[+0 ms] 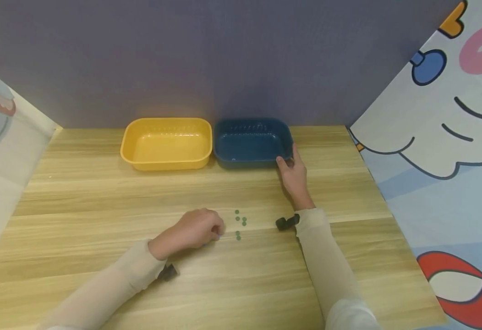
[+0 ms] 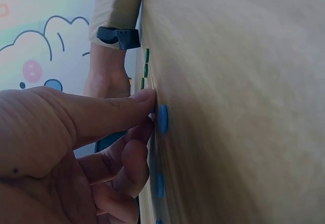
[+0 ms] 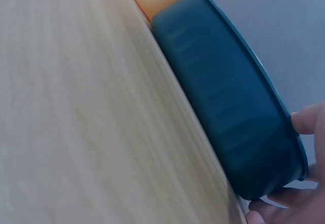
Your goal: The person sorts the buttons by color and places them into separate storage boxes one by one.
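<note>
My left hand is low over the table, its thumb and forefinger pinching at a small blue disc that the fingertips mostly hide. Beside those fingertips in the left wrist view lies another blue disc, and a further blue one is below it. Several green discs lie just right of this hand. At the back, my right hand grips the near right corner of a dark blue plastic basin, thumb at the rim and fingers round the outer side, as the right wrist view shows.
A yellow basin stands close to the blue one's left side. Behind both rises a grey wall panel. Printed cartoon panels border the wooden table on the right. A dark band sits at the right wrist.
</note>
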{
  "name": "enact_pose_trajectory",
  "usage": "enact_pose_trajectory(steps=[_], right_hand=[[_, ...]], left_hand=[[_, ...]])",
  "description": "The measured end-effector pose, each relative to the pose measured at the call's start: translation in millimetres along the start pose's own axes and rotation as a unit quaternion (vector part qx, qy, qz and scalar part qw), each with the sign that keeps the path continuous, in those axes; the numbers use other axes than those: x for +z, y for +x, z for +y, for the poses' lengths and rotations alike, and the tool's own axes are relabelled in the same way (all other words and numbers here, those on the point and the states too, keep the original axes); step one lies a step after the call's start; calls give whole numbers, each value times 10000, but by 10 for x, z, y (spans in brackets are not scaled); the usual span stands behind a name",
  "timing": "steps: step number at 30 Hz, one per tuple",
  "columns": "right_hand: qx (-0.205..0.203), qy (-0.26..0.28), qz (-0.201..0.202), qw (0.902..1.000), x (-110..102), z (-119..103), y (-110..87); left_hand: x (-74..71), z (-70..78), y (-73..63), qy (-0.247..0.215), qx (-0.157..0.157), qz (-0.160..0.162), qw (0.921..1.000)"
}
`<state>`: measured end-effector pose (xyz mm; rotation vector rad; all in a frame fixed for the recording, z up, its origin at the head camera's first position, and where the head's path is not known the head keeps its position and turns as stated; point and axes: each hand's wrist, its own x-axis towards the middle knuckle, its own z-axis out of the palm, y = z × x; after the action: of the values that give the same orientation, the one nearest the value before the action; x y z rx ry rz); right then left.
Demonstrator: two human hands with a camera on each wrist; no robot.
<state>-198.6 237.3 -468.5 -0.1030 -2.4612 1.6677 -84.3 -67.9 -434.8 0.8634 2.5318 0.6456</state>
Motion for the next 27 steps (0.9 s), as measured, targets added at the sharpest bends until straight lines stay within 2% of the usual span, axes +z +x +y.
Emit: enact_pose_trajectory(steps=[15,22,27], right_hand=[[-48,-94,44,9999,-6,19,12],[22,-187,-5,9998,-7,-2,9],[85,-173,-49,9998,-6,-10,-9]], left_hand=[[30,38,-29,281,225,341,9988],[23,13,-6,80,273,410,9988],[-35,-36,51,-119,158,510,9985]])
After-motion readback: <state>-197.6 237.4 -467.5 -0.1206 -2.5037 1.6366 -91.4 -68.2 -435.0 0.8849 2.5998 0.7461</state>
